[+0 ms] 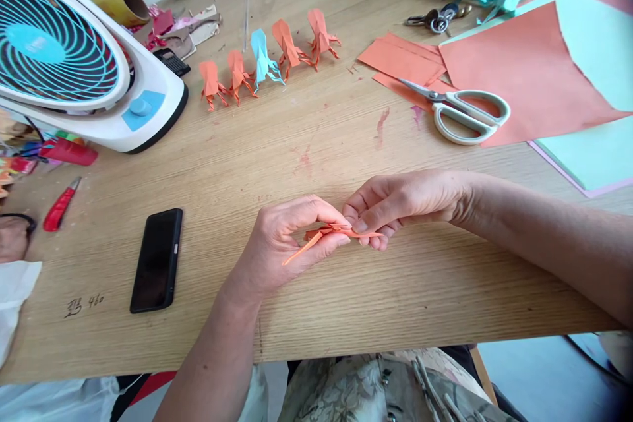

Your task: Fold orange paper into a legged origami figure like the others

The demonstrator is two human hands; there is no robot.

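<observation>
My left hand [277, 237] and right hand [398, 201] are pinching creased orange paper [324, 231] over the wood-grained table [222, 178], fingers [316, 208] clamped on it. Its long axis is running left to right, one narrow end slanting leftward toward me, the other pointing right. A round-grilled plastic fan [165, 89] is standing to my left.

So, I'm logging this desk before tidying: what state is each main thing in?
Left hand, pinching the folded orange piece
Right hand, pinching the same piece
Paper figures, standing in a row
Scissors, flat, blades together
Phone, screen up, dark
Red knife, lying down
Large orange sheet, spread out
Fan, cannot tell if running
</observation>
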